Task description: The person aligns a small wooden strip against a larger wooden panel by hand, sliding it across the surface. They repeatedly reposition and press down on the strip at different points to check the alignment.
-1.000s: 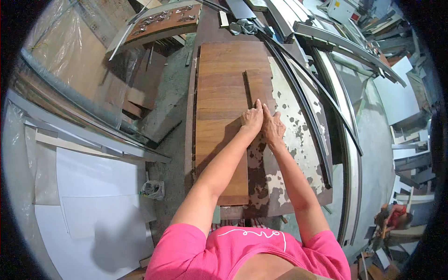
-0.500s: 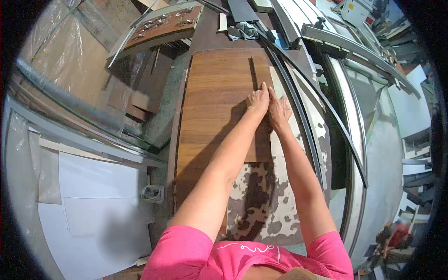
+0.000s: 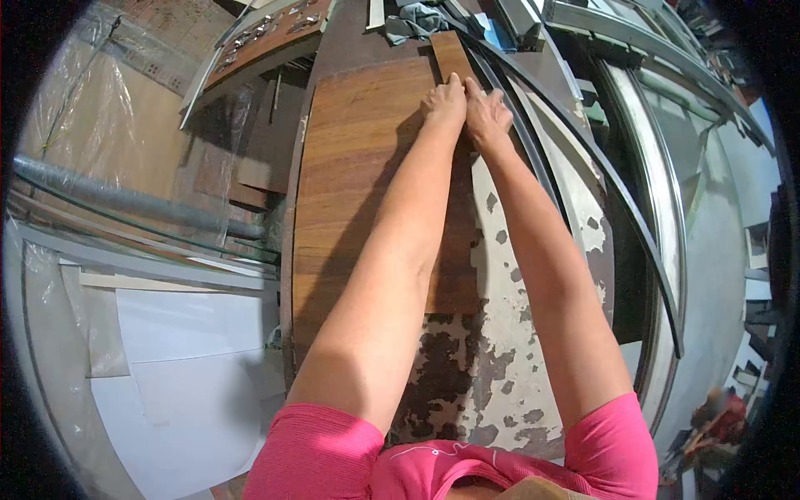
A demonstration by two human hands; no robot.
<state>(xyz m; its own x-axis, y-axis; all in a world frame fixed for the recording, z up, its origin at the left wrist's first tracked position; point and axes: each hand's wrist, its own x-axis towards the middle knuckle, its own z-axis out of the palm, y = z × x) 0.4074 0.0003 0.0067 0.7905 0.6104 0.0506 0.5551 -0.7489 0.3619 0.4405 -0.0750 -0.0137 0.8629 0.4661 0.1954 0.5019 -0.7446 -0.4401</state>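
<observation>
A large brown wood-grain panel [image 3: 358, 183] lies on a worktable [image 3: 467, 400] whose surface is patchy and peeling. At the panel's far right edge is a narrow wood-grain strip [image 3: 452, 57], raised along its left side. My left hand [image 3: 444, 102] is on the near part of the strip with its fingers bent together. Beside it, my right hand [image 3: 488, 115] presses at the strip's right side, fingers partly curled. The two hands are almost touching at the fingertips. The strip's near end is hidden by my hands and wrists.
Long black curved strips [image 3: 621, 200] run along the table's right side. A grey cloth [image 3: 414, 22] lies at the far end. White sheets [image 3: 187, 358] are at the lower left, a board with metal pieces [image 3: 271, 37] at the upper left. Metal profiles [image 3: 646, 125] stand right.
Both hands have moved farther away from my body, and the narrow strip has slid forward with them, past the panel's far edge. The camera view has shifted too.
</observation>
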